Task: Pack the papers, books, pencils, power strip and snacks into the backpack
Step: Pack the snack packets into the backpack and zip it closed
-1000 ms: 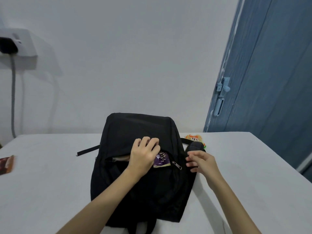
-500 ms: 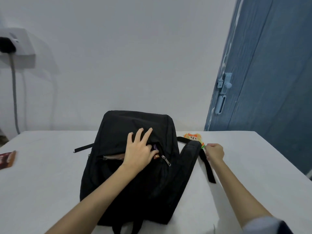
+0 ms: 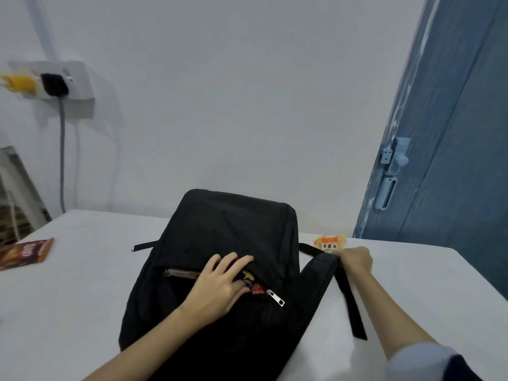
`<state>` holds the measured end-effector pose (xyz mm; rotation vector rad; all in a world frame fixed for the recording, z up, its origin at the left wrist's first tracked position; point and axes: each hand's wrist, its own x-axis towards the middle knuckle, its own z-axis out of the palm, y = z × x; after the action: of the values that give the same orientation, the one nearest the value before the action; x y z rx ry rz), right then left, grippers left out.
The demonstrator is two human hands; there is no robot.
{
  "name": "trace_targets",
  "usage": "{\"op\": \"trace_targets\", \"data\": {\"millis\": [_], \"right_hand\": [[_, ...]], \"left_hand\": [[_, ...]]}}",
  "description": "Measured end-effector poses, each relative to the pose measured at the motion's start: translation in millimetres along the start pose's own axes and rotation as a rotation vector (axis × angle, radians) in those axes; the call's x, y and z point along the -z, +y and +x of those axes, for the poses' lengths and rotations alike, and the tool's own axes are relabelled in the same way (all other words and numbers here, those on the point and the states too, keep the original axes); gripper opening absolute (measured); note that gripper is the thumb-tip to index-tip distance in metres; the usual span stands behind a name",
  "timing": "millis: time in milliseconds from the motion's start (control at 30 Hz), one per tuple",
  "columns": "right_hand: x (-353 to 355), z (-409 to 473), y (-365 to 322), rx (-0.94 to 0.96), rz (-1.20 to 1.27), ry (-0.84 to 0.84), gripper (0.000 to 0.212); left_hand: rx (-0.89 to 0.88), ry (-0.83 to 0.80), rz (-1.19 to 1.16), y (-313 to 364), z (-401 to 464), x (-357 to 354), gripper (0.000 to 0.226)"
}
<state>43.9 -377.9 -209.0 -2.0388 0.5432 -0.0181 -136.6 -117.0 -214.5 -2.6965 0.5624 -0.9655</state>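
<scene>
The snack-packing step is judged to be in hand. The black backpack [image 3: 220, 270] lies flat on the white surface [image 3: 82, 298], its front pocket unzipped. The left hand [image 3: 217, 287] rests on the pocket mouth with fingers spread, pressing a wrapped snack [image 3: 251, 284] inside. The right hand [image 3: 356, 259] is curled at the orange snack packet [image 3: 330, 243] beside the shoulder strap [image 3: 321, 268]; a firm grip cannot be told. Next, that packet would need carrying over the strap to the pocket. A brown snack packet [image 3: 26, 253] waits near the left edge. Open room lies on both sides.
</scene>
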Motion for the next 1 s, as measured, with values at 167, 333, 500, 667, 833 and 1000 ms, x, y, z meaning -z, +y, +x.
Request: {"op": "trace_targets", "data": {"millis": [167,333,500,667,833,1000], "right_hand": [[5.7,-3.2,-3.5,0.035,0.324,0.081,0.024],[32.5,-42.4,-10.5,0.060,0.648,0.075,0.043],[55.6,-81.2,-17.1,0.151,0.789,0.044,0.047],[50.1,-109.6,-9.3,0.195,0.664,-0.185,0.031],[41.3,-141.6,1.2,0.174,0.496,-0.467,0.015],[20.9,-195.8,-2.4,0.101,0.220,-0.929,0.011]], "left_hand": [[0.119,0.118,-0.177,0.9,13.9,0.7,0.019],[0.293,0.178,-0.221,9.6,35.0,3.0,0.059],[0.387,-0.074,-0.058,4.1,65.6,2.8,0.056],[0.397,-0.287,-0.203,-8.7,61.4,25.0,0.033],[0.264,-0.179,0.016,-46.7,4.7,51.9,0.066],[0.222,0.005,-0.006,-69.4,-11.5,54.6,0.034]]}}
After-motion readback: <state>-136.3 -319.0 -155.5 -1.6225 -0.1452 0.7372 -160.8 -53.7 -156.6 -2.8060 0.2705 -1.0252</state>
